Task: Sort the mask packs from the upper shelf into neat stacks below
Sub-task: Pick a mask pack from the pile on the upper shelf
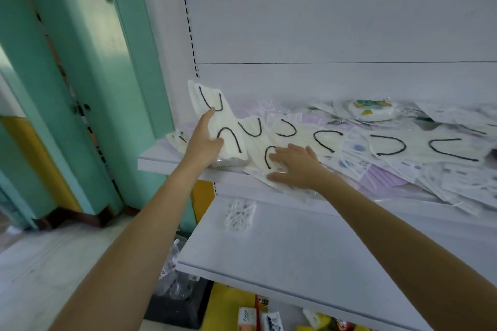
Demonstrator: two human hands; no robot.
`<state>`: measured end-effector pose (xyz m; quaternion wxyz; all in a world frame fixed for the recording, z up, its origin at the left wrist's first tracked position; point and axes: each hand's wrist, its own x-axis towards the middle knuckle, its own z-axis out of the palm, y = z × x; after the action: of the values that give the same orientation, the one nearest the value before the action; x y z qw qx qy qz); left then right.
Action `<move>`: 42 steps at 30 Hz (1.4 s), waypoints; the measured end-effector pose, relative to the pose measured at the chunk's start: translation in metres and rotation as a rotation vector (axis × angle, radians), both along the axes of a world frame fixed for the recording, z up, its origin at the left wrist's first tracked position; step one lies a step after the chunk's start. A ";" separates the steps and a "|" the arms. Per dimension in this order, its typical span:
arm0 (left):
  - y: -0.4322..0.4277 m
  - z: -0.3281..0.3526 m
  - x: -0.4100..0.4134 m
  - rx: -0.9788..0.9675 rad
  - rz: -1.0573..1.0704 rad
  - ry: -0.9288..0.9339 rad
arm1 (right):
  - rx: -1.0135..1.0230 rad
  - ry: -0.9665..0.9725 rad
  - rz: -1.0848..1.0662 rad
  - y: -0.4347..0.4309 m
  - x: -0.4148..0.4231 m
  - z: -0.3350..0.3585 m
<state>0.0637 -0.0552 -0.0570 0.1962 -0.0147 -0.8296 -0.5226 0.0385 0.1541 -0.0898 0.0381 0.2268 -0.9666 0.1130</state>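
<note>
Under the right hand [294, 166], one mask pack [256, 152] lies half hidden.

Shiny plastic wraps on smooth matt shelves.
Clear, glossy, crinkly plastic around the cream mask pack [224, 122], with soft cloth and thin black cord loops inside; same shiny wrap over the heap of mask packs [403, 158] beside it, some cloth lilac, some printed. Smooth, matt, pale painted metal, by the look of it, for the upper shelf [161, 164], the lower shelf [309, 250] and the back panel [322, 21]. Glossy clear wrap again on the small pack [240, 215] down there. Smooth green paint with a soft sheen on the door [88, 62]. Dull, pale, hard floor [53, 250].
</note>
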 end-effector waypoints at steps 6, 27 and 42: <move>-0.007 -0.005 0.005 -0.053 0.173 -0.044 | -0.444 0.154 -0.190 -0.011 -0.001 -0.002; 0.078 -0.010 0.003 0.167 -0.138 -0.122 | -0.551 0.017 0.203 0.019 0.016 -0.001; 0.092 -0.012 0.017 0.112 0.157 0.018 | -0.541 0.257 -0.404 0.079 -0.012 0.031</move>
<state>0.0803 0.0366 -0.0688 0.2444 0.0567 -0.7958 -0.5511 0.0263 0.2326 -0.0584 0.2396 0.0251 -0.9143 0.3255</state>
